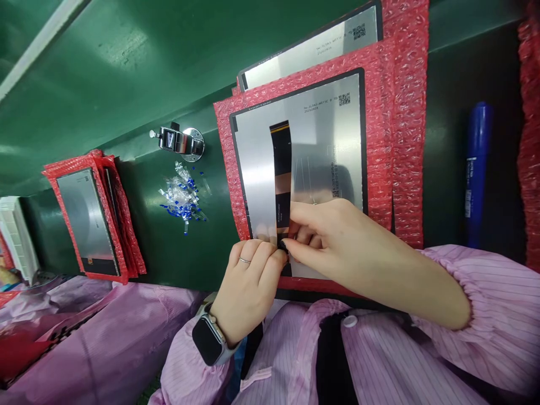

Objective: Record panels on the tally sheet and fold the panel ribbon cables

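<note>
A silver-backed display panel (pixel 261 157) with a black border lies face down on red bubble wrap (pixel 230 152) in front of me. Up its left part runs a black flat flex cable (pixel 282 149), its free end with gold contacts pointing away from me. My right hand (pixel 337 239) pinches the cable's lower part between thumb and fingers. Close against it, my left hand (pixel 255 275) has its fingers closed at the same spot, by the panel's near edge. The fingertips cover the exact point of contact.
Another panel (pixel 291 64) on bubble wrap lies partly under this one. To the left are a metal tally counter (pixel 177 140), a heap of clear strips with blue tips (pixel 183 194) and a wrapped panel stack (pixel 82 208). A blue marker (pixel 477 174) lies right.
</note>
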A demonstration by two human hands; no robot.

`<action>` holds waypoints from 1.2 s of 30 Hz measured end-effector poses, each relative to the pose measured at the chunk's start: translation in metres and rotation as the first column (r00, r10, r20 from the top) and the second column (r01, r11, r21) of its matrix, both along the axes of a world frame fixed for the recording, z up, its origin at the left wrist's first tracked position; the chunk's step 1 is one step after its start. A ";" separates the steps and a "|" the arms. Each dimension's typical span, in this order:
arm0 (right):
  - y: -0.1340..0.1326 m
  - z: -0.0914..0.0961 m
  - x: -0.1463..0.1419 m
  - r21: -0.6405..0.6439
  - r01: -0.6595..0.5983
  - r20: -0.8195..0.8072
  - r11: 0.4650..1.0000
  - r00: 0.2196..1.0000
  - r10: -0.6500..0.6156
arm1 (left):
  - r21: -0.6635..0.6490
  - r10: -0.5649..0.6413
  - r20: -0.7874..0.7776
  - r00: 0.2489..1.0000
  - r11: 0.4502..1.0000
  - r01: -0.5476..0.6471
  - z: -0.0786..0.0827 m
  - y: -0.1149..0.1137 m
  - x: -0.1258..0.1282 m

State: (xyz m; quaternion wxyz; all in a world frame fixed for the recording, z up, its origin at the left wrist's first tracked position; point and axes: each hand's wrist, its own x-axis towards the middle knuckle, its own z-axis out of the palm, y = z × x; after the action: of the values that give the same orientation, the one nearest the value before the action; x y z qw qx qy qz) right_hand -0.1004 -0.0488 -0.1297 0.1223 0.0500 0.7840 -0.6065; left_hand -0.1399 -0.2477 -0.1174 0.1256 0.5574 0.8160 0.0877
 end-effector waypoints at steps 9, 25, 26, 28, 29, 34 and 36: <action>0.001 0.000 0.001 -0.011 0.000 0.000 1.000 1.000 0.000 | 0.100 0.154 0.022 0.988 0.983 -0.155 -0.003 -0.002 0.012; 0.001 -0.002 0.002 0.013 0.011 -0.014 1.000 1.000 -0.011 | 0.128 0.327 0.290 0.899 0.918 -0.375 -0.001 -0.007 0.017; 0.001 -0.002 0.002 0.011 0.010 -0.012 1.000 1.000 -0.010 | 0.126 0.325 0.292 0.899 0.919 -0.373 -0.001 -0.007 0.017; 0.001 -0.002 0.001 0.003 0.009 -0.012 1.000 1.000 -0.009 | 0.127 0.325 0.292 0.900 0.919 -0.373 0.000 -0.007 0.017; 0.001 -0.002 0.001 0.001 0.008 -0.011 1.000 1.000 -0.008 | 0.129 0.326 0.291 0.899 0.918 -0.375 0.000 -0.007 0.017; 0.003 -0.001 0.002 -0.003 0.006 0.006 1.000 1.000 -0.006 | 0.122 0.333 0.288 0.898 0.917 -0.379 0.001 -0.006 0.018; 0.003 0.000 0.002 -0.004 0.006 0.008 1.000 1.000 -0.006 | 0.119 0.334 0.288 0.898 0.917 -0.380 0.001 -0.006 0.017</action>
State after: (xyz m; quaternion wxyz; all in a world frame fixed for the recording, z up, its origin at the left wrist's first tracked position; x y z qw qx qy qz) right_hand -0.0980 -0.0457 -0.1299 0.1236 0.0547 0.7823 -0.6080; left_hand -0.1229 -0.2533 -0.1161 0.1654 0.3901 0.8699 0.2524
